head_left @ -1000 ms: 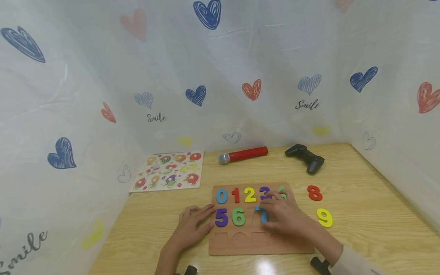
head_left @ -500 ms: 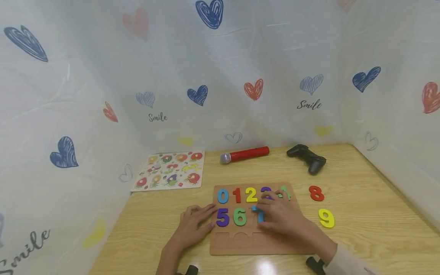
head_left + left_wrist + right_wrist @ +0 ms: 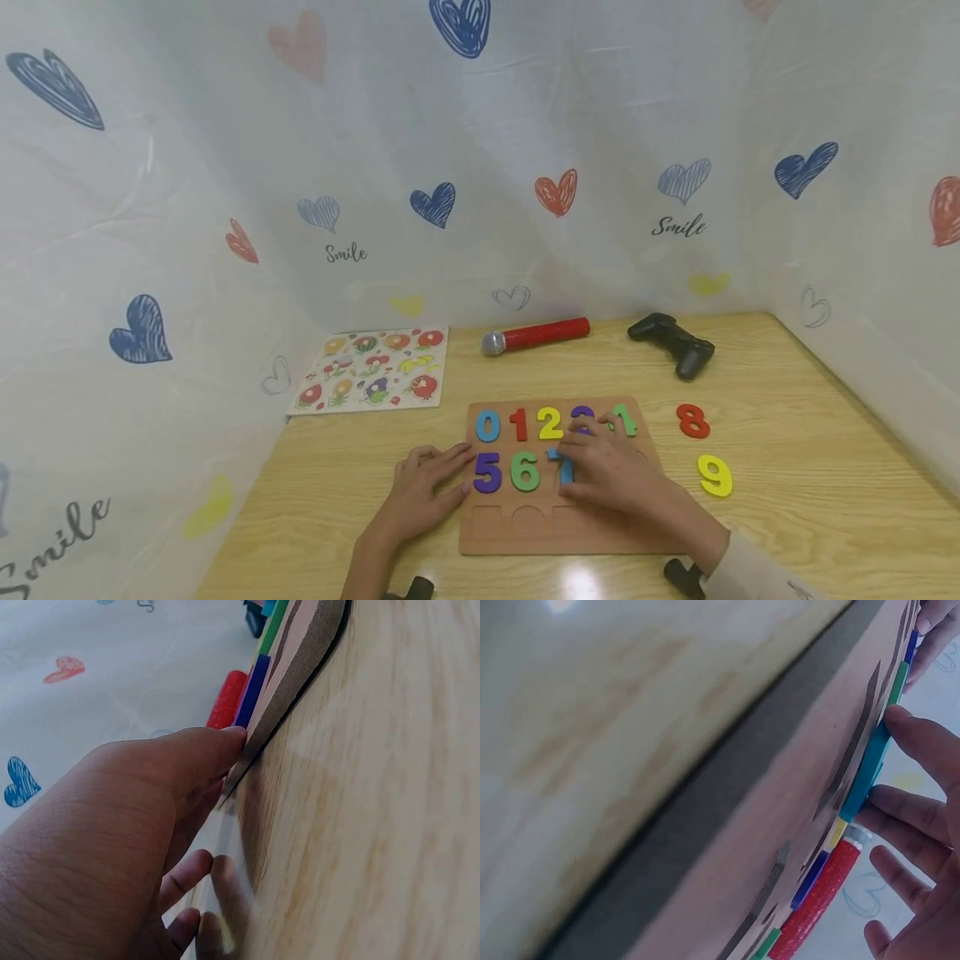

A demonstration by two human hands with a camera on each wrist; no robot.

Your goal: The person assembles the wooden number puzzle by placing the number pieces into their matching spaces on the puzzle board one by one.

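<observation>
A brown number puzzle board [image 3: 517, 542] lies on the table with colored digits 0 to 6 in its upper two rows. My right hand [image 3: 618, 472] reaches over the board and pinches a blue number seven [image 3: 566, 472] between thumb and fingers, just right of the green six [image 3: 524, 472]. In the right wrist view, the blue seven [image 3: 868, 771] sits close against the board, thumb at one end and a finger at the other. My left hand [image 3: 422, 493] touches the board's left edge, beside the purple five [image 3: 487, 473]. Its thumb [image 3: 221, 742] rests at that edge.
Right of the board lie a red eight [image 3: 693, 422] and a yellow nine [image 3: 715, 476]. Behind it are a red microphone [image 3: 546, 334] and a black game controller [image 3: 671, 344]. A fruit puzzle board [image 3: 399, 400] lies back left. A heart-printed curtain [image 3: 480, 125] surrounds the table.
My right hand has shifted slightly left with the blue seven, from tilted over the second row to closer beside the six. The left hand stays at the board's edge.
</observation>
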